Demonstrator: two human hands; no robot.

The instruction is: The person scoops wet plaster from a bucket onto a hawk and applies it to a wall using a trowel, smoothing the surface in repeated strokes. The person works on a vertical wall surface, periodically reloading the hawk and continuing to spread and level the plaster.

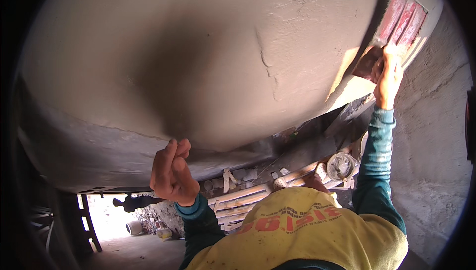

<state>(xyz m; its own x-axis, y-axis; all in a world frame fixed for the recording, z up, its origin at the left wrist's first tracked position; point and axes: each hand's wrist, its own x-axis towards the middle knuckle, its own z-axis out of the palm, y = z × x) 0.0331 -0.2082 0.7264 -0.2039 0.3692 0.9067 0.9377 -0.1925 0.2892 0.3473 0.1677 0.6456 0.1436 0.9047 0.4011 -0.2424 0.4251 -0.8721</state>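
Observation:
My right hand (pixel 389 74) is closed round the lower end of a worn red plastering float (pixel 404 15), up at the far right. The float's ribbed face shows above my fingers, and part of its grip is hidden by them. It lies against or very close to a grey plastered wall (pixel 223 62), near the wall's right edge, casting a shadow. My left hand (pixel 173 173) is raised at the lower left with loosely bent fingers and nothing visible in it. Whether its fingertips touch the wall I cannot tell. Shallow ridges mark the plaster between my hands.
A rough grey wall (pixel 434 116) adjoins at the right. Below me are a slatted wooden platform (pixel 243 203) and a round bucket (pixel 342 167) with something pale inside. A bright opening (pixel 106 215) lies at the lower left, with a pale container (pixel 134 228) by it.

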